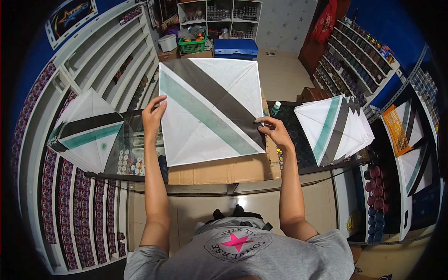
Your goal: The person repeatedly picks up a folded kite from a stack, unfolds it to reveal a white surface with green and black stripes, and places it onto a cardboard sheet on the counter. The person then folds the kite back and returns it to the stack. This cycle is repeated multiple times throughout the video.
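Observation:
A square white kite (210, 112) with one dark and one green diagonal stripe is held out in front of me, over a brown cardboard sheet (224, 176) on the counter. Its thin spars show faintly through the covering. My left hand (155, 116) pinches the kite's left edge between thumb and fingers. On the opposite side, my right hand (276, 133) grips the right edge near the dark stripe's lower end. Much of the cardboard is hidden beneath the kite.
A stack of similar kites (333, 128) lies to the right, and more kites (91, 130) lie left. A small green bottle with a white cap (276, 107) stands beyond my right hand. Shelves of spools (357, 56) line the right; white shelving (100, 60) runs along the left.

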Motion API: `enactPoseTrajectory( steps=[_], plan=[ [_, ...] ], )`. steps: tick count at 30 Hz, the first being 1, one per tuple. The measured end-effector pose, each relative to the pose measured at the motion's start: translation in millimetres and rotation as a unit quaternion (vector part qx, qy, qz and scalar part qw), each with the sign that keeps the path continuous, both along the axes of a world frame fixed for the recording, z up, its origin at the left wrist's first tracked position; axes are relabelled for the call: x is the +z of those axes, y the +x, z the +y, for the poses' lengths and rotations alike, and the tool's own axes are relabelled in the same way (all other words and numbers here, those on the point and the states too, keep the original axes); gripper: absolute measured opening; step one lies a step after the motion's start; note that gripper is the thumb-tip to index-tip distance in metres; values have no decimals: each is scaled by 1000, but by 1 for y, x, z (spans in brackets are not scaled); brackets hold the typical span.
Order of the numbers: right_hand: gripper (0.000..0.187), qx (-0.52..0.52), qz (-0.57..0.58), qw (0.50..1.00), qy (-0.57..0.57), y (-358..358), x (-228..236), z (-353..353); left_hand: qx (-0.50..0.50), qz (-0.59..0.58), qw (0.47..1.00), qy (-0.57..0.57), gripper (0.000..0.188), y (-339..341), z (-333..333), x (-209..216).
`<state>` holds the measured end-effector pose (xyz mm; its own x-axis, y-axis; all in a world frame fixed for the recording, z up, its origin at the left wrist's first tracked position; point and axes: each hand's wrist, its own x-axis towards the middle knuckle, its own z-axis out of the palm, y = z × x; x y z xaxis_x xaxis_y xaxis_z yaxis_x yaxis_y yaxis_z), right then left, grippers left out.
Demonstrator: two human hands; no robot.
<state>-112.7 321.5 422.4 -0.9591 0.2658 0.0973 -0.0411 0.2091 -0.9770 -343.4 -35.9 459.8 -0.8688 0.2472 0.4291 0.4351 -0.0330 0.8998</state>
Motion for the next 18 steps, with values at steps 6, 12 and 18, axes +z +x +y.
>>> enactPoseTrajectory(
  steps=[6,12,18],
  plan=[
    [29,15,-58,998,27,7,7,-6,22,25,999,-2,26,-26,-4,21],
    [29,11,-42,999,17,6,4,-7,73,8,997,4,24,-25,3,25],
    [28,21,-62,998,6,7,-6,-5,151,33,988,14,24,-23,-5,12]
  ],
)
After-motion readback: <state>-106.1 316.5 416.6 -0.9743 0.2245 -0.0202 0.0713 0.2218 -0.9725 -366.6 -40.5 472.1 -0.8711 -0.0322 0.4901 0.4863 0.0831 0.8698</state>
